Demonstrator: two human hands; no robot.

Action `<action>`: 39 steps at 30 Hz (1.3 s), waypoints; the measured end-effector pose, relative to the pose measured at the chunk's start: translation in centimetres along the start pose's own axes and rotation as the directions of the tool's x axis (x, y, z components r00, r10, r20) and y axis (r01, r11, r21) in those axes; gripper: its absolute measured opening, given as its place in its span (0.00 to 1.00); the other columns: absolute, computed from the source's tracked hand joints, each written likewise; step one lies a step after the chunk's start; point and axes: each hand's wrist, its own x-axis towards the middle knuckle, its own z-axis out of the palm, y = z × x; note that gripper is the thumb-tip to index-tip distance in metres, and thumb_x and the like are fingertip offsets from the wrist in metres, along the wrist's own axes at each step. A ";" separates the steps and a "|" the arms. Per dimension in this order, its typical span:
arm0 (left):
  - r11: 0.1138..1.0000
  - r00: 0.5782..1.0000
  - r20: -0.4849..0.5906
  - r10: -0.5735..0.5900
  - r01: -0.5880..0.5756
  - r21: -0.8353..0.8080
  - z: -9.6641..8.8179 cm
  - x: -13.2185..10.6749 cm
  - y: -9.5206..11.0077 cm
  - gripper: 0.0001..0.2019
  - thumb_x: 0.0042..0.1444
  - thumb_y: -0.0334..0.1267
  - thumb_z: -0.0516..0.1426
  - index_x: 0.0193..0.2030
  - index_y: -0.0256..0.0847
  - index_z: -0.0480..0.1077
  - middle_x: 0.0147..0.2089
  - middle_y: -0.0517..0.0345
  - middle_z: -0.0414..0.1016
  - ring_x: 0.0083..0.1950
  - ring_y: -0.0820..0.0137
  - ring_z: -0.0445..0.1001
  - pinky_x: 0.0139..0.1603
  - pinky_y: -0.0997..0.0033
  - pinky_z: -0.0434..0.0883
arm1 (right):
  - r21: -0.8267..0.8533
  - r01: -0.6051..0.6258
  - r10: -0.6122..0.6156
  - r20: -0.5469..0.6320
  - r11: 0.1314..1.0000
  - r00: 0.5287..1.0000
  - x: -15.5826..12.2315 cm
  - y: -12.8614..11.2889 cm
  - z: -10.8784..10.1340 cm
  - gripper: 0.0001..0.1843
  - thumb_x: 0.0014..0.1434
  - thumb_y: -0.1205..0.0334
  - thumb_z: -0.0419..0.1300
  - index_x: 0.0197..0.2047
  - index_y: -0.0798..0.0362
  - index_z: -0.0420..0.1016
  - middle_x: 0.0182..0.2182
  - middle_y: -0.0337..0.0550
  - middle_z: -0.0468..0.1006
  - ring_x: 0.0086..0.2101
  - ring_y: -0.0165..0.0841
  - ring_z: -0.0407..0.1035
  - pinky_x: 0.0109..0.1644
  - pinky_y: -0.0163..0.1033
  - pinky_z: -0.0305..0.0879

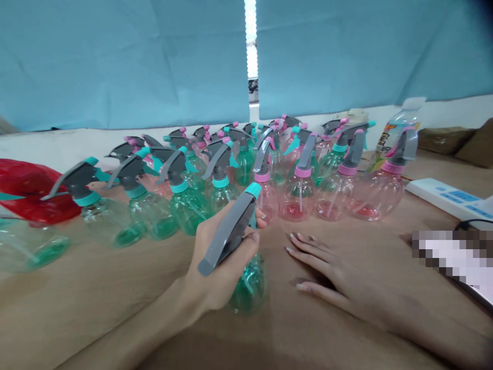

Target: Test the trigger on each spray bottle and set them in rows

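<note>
My left hand (219, 262) is wrapped round the neck of a green spray bottle (248, 288) with a grey trigger head and teal nozzle cap, which stands on the brown table (96, 298). My right hand (339, 272) lies flat on the table just right of that bottle, fingers stretched out, holding nothing. Behind both hands stand several spray bottles: green ones (188, 205) with teal collars to the left and pink ones (300, 198) with pink collars to the right.
A red plastic bag (26, 187) lies at the far left. A white power strip (447, 198) sits at the right, with a labelled drink bottle (396, 133) behind the pink bottles. A blue curtain (115, 61) hangs at the back. Brown packages (447, 139) rest at far right.
</note>
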 end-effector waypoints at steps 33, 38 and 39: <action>0.990 0.999 -0.033 0.002 0.003 0.139 0.3 0.1 0.0 0.11 0.56 0.35 0.53 0.47 0.44 0.67 0.28 0.65 0.67 0.31 0.71 0.70 0.31 0.71 0.68 | 0.003 0.010 -0.010 -0.016 1.000 1.000 -0.2 -0.1 -0.1 0.33 0.64 0.42 0.51 0.69 0.45 0.52 0.68 0.42 0.51 0.66 0.44 0.46 0.67 0.57 0.46; 0.989 0.999 -0.032 0.007 -0.002 0.145 0.4 0.1 0.0 0.13 0.55 0.34 0.53 0.48 0.44 0.67 0.30 0.64 0.69 0.32 0.70 0.71 0.33 0.71 0.69 | -0.007 0.004 -0.004 -0.004 1.000 1.000 -0.1 -0.1 -0.2 0.33 0.65 0.42 0.50 0.68 0.46 0.52 0.68 0.41 0.51 0.66 0.44 0.46 0.68 0.56 0.46; 0.989 0.999 -0.032 0.005 0.000 0.149 0.4 0.1 0.0 0.13 0.55 0.34 0.53 0.48 0.44 0.67 0.29 0.64 0.69 0.32 0.70 0.71 0.32 0.71 0.69 | -0.015 0.000 0.000 0.002 1.000 1.000 -0.1 -0.2 -0.3 0.34 0.65 0.41 0.50 0.68 0.46 0.53 0.68 0.41 0.50 0.66 0.43 0.46 0.68 0.56 0.46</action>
